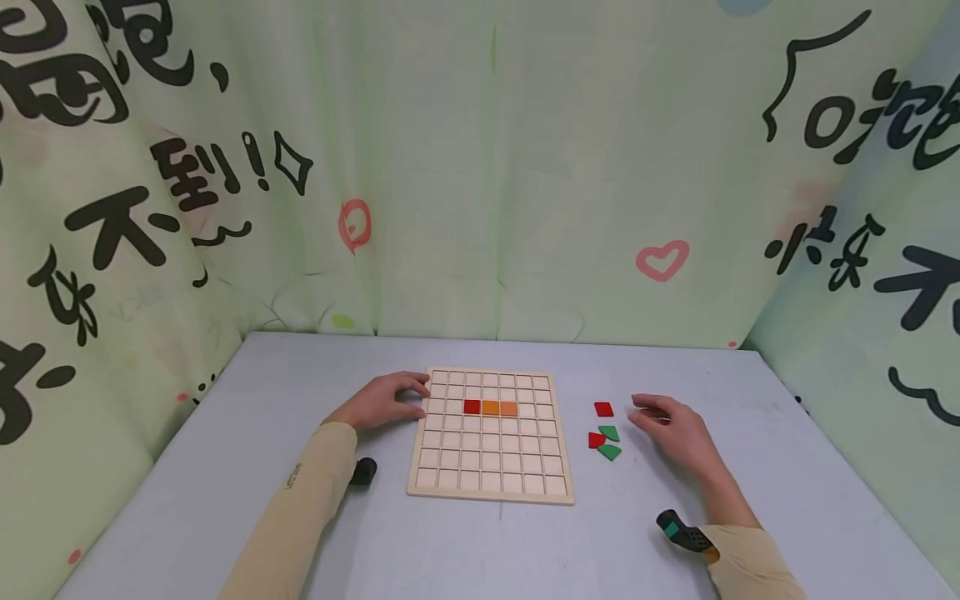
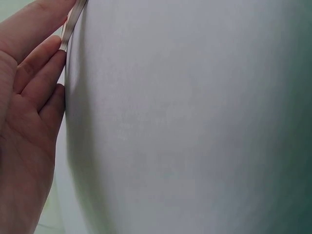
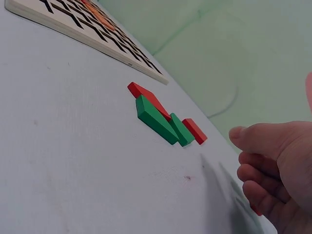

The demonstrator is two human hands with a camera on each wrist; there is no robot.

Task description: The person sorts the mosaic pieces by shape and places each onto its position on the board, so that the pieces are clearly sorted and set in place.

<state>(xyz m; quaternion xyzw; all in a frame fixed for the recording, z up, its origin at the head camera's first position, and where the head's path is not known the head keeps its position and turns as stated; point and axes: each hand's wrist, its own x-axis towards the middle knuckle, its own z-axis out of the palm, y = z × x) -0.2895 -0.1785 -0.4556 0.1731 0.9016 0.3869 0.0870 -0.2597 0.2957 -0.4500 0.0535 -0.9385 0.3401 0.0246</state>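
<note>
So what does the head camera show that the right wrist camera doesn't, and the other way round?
Only the head view shows the left hand at the left edge of the gridded board, the whole board, and the beige sleeves.

Only the right wrist view shows the side faces of the loose green pieces clearly, plus a small pinkish mark on the tabletop.

Both show the right hand, two green and two red loose pieces, and orange on the board.
</note>
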